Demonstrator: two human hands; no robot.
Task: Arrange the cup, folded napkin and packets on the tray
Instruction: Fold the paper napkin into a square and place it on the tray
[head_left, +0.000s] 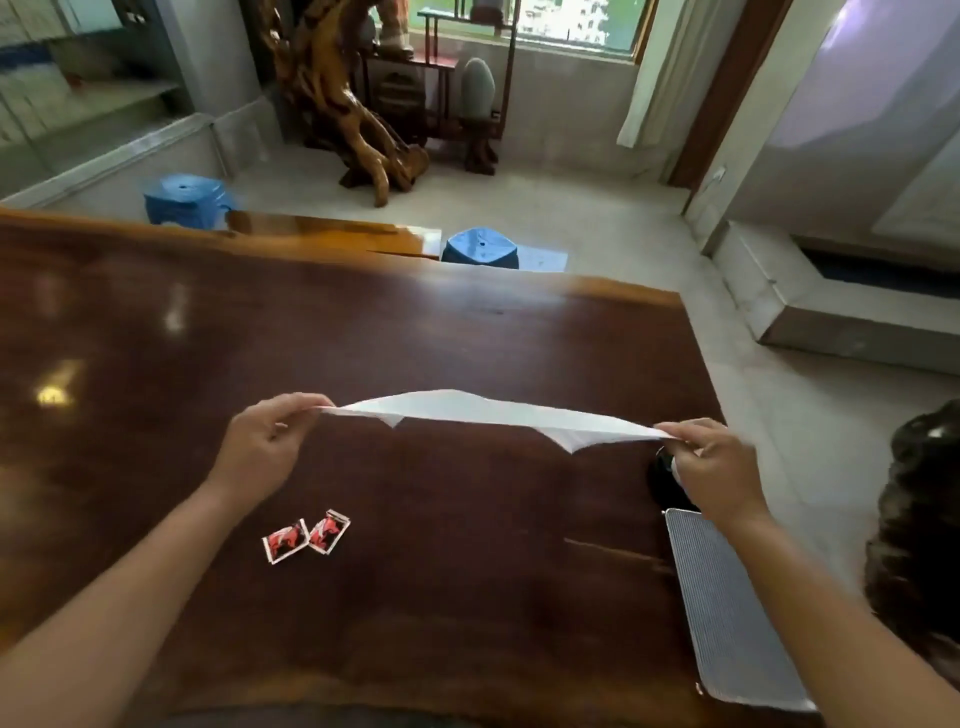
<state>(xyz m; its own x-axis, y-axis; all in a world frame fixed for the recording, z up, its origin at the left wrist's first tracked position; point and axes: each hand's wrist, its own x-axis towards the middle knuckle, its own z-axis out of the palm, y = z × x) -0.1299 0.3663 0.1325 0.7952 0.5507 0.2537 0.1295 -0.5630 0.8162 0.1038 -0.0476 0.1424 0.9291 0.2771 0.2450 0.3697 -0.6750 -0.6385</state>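
A white napkin (483, 413) is stretched out in the air above the dark wooden table (415, 338). My left hand (265, 441) pinches its left end and my right hand (714, 467) pinches its right end. Two red, black and white packets (305, 534) lie side by side on the table below my left hand. A silver textured tray (727, 608) sits at the table's right edge, partly under my right forearm. A dark cup (667, 475) stands just beyond the tray, mostly hidden by my right hand.
Two blue stools (480, 249) (184, 200) stand past the table's far edge. A carved wooden root sculpture (343, 104) and a shelf stand near the window. A dark furry shape (914, 519) is off the table's right side.
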